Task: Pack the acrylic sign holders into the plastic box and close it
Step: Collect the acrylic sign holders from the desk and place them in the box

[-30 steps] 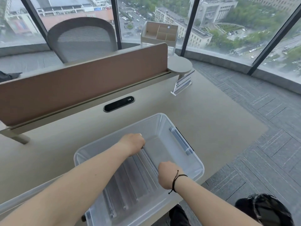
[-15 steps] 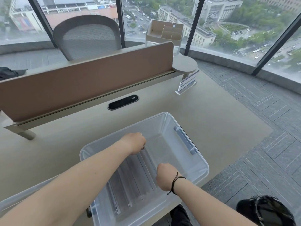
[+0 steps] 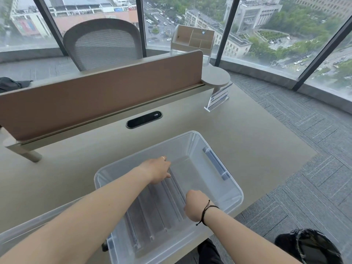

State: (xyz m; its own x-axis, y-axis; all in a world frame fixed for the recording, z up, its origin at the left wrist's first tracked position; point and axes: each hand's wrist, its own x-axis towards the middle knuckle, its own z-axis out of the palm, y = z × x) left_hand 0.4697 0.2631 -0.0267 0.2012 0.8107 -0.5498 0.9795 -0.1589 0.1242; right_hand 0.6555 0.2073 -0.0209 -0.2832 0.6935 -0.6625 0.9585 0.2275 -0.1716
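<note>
My desk [image 3: 247, 149] carries the clear plastic box [image 3: 192, 141], open-topped, at its near edge. A row of acrylic sign holders [image 3: 158, 210] lies flat on the box floor, filling the left part. My left hand [image 3: 157, 170] reaches over the far end of the row, fingers curled down onto it; my right hand [image 3: 195, 204] is closed at the near end (whether either truly grips a holder, I cannot tell). One more sign holder [image 3: 219, 98] stands apart at the desk's far corner.
</note>
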